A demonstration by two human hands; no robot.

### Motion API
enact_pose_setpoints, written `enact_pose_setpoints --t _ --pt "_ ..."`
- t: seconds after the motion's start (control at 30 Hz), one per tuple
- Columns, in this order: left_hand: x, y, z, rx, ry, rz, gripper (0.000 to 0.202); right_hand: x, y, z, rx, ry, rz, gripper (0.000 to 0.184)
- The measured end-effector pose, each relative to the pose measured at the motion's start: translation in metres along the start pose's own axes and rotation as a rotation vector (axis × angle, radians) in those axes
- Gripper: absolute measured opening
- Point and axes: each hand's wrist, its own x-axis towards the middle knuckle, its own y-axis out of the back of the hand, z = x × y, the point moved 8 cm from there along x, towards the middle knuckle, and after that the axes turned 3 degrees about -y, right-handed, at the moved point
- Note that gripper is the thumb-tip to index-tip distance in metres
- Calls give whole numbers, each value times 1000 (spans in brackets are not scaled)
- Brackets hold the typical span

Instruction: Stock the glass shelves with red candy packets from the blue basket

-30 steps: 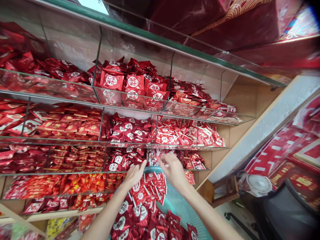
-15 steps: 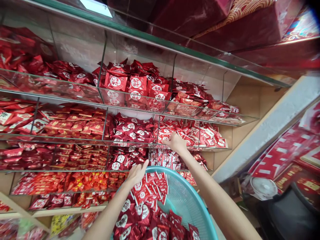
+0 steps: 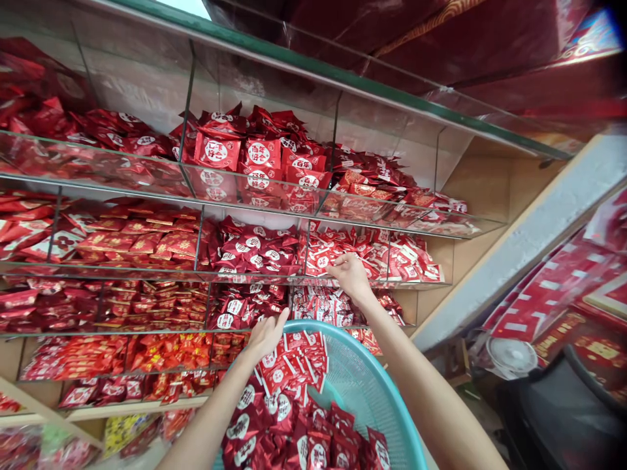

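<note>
My left hand [image 3: 266, 337] is at the left rim of a turquoise plastic basket [image 3: 392, 391], closed on the rim, its fingers partly hidden. Inside the basket lie dark red packets [image 3: 289, 411] with white round labels, and brighter red-and-white packets [image 3: 294, 365] are heaped at its far side. My right hand [image 3: 350, 277] reaches over the front of a clear shelf compartment. Its thumb and fingertips are pinched at the edge of a red packet [image 3: 319, 261] with a white label, among others of its kind.
Tiered glass shelves [image 3: 255, 196] with clear dividers hold many red packets. A thick glass edge [image 3: 343, 81] runs above them. To the right are a pale slanted post [image 3: 519, 241], a black chair-like object [image 3: 563, 405] and a white round lid [image 3: 512, 356].
My right hand has shifted slightly right and up, with its fingers drawn closer together at the packets. My left hand stays at the basket's rim. The view has shifted slightly.
</note>
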Motion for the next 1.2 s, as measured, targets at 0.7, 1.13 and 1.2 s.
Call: enact_pose_setpoints --t 0.7,1.13,1.2 --pt "-5 3 9 12 -18 -14 74 -150 -20 86 551 -305 -660 32" --pt "-3 2 6 39 -7 -11 73 -195 -48 188 361 -639 -811 24" --pt "-3 2 6 30 -11 -12 73 -192 -51 183 335 -548 -780 20"
